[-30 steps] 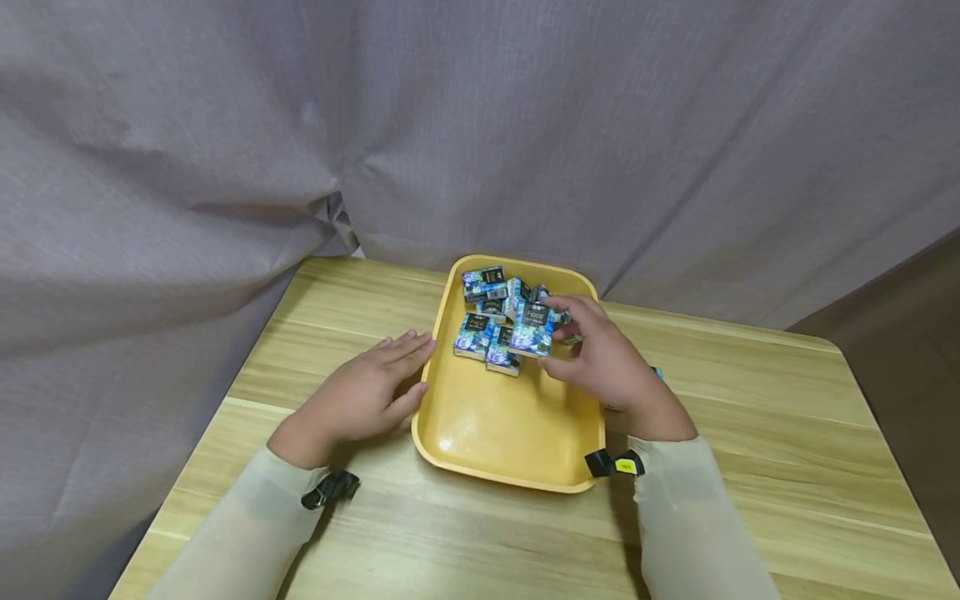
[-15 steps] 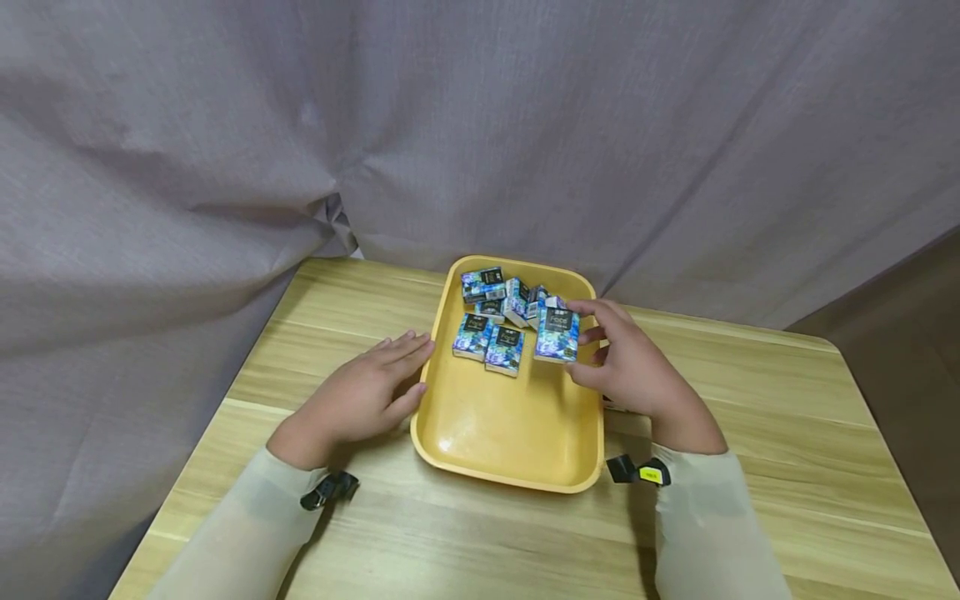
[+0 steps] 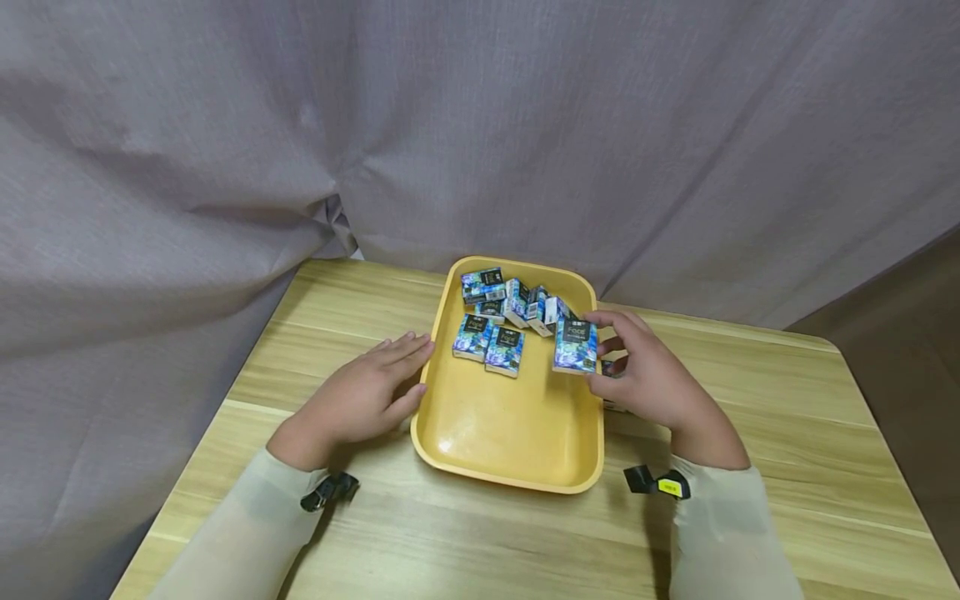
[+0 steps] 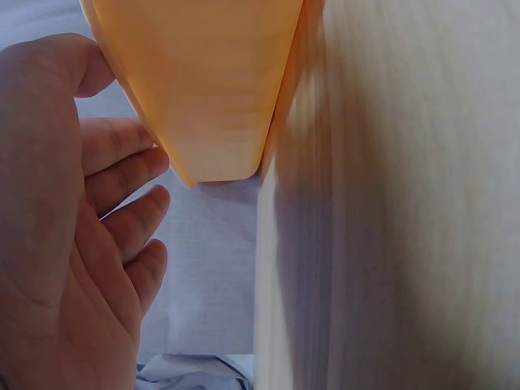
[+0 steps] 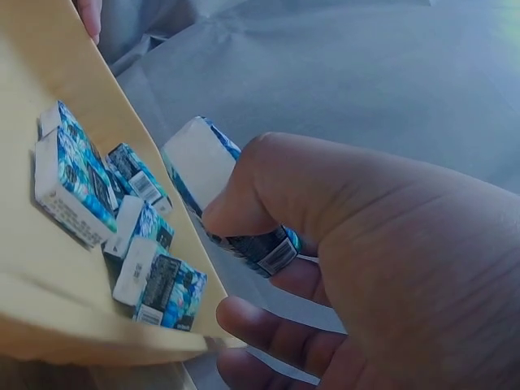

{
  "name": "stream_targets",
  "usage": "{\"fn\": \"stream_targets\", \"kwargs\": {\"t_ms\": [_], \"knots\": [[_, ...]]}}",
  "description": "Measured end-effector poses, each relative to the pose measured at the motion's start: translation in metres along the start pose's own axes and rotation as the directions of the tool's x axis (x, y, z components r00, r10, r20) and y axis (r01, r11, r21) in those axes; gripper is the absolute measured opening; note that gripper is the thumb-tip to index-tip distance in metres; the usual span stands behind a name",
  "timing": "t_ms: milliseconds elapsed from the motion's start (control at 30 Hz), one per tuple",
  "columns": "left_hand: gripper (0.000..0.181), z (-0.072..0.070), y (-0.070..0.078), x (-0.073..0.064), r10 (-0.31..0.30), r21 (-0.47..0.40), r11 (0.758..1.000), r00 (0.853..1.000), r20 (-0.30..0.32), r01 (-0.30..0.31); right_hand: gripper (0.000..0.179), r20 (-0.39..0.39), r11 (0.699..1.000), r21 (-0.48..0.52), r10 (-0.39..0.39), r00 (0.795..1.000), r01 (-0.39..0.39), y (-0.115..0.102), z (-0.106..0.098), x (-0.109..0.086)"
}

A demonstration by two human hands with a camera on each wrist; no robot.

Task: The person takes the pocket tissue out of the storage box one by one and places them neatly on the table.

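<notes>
My right hand (image 3: 660,387) pinches a blue-and-purple patterned tissue pack (image 3: 575,344) between thumb and fingers, over the right side of the yellow tray (image 3: 502,433). In the right wrist view this held pack (image 5: 197,158) shows its pale side, with the thumb across it. My left hand (image 3: 363,390) lies with fingers extended, fingertips at the tray's left rim. The left wrist view shows its thumb and fingers along the tray's outer wall (image 4: 211,89). Several matching packs lie in the far half of the tray, among them a flat front pack (image 3: 505,350) and a barcoded back pack (image 3: 483,285).
The tray stands on a wood-grain table (image 3: 780,433). Beside its right wall, partly hidden under my right hand, another small pack (image 3: 613,407) shows. A grey curtain (image 3: 480,125) hangs behind the table and along its left side.
My right hand has moved right and slightly toward me with the tissue pack, from over the other packs to the tray's right side, uncovering packs there. The left hand has stayed put.
</notes>
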State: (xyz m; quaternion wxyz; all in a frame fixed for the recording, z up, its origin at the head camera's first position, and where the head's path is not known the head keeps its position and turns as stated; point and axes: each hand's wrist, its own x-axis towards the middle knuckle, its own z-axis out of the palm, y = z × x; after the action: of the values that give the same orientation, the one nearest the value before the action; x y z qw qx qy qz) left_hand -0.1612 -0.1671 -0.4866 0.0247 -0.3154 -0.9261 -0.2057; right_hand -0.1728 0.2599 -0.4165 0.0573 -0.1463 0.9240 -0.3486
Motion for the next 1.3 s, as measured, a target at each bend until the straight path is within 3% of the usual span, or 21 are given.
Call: {"fn": "stream_targets", "kwargs": {"t_ms": [833, 1300], "knots": [[0.065, 0.001, -0.001, 0.000, -0.001, -0.002, 1.000, 1.000, 0.005, 0.001, 0.085, -0.078, 1.000, 0.021, 0.004, 0.997, -0.002, 0.038, -0.017, -0.028], [0.065, 0.001, 0.000, 0.000, -0.002, 0.003, 1.000, 1.000, -0.001, 0.002, 0.083, -0.078, 0.998, 0.006, 0.065, 0.995, -0.064, 0.066, -0.033, -0.045]]}}
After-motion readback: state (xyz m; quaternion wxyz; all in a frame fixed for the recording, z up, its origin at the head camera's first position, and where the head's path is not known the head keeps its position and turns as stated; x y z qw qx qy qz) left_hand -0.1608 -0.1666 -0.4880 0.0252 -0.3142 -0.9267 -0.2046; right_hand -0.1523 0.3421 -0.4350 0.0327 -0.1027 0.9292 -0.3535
